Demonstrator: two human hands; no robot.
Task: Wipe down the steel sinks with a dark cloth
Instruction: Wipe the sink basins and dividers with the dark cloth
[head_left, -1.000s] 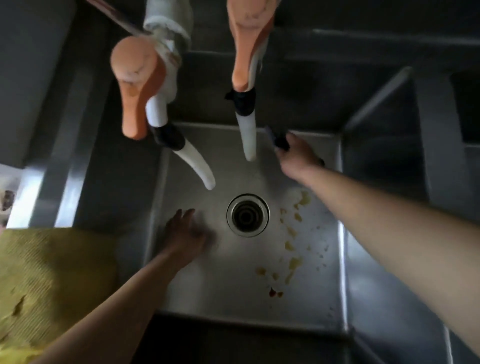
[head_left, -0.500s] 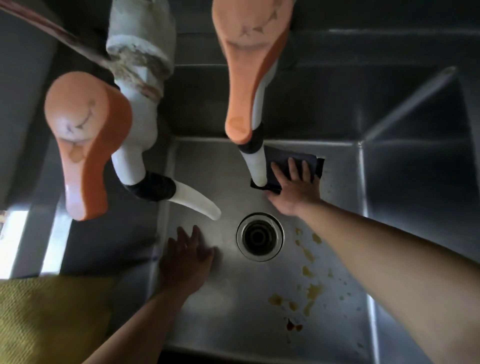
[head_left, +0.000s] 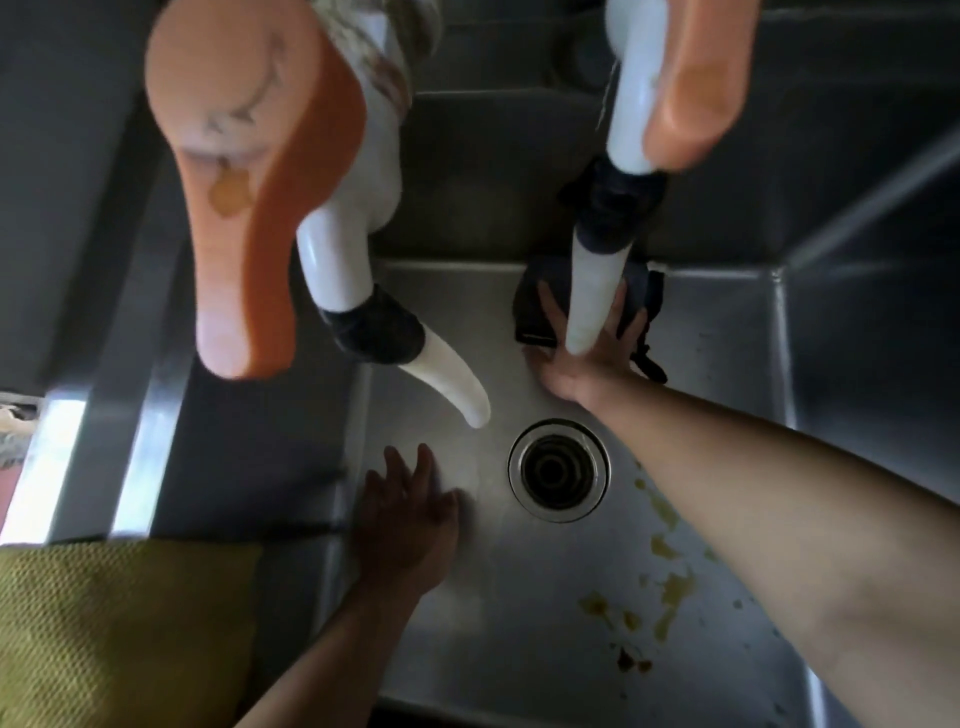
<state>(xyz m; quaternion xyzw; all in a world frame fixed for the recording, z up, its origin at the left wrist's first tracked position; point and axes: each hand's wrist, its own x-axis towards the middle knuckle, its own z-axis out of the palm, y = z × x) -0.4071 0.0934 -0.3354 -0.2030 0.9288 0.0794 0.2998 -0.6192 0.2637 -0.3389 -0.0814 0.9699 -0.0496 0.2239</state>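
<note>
Against the far wall of the steel sink (head_left: 727, 332), the right hand (head_left: 587, 364) presses flat, fingers spread, on the dark cloth (head_left: 535, 317); yellow-brown stains (head_left: 670, 587) lie nearer, right of the round drain (head_left: 558, 470), and the left hand (head_left: 405, 514) rests open, empty.

two spouts (head_left: 592, 306) overhang sink floor (head_left: 519, 613), front floor open

Grey steel sink (head_left: 519, 649) with yellow-brown stains (head_left: 670, 592), dark cloth (head_left: 535, 312), orange tap handles (head_left: 249, 171) on white spouts (head_left: 452, 384), yellow-green woven mat (head_left: 119, 634)

Both forearms are bare, no sleeves; left hand (head_left: 405, 512) and right hand (head_left: 587, 358) ungloved
</note>
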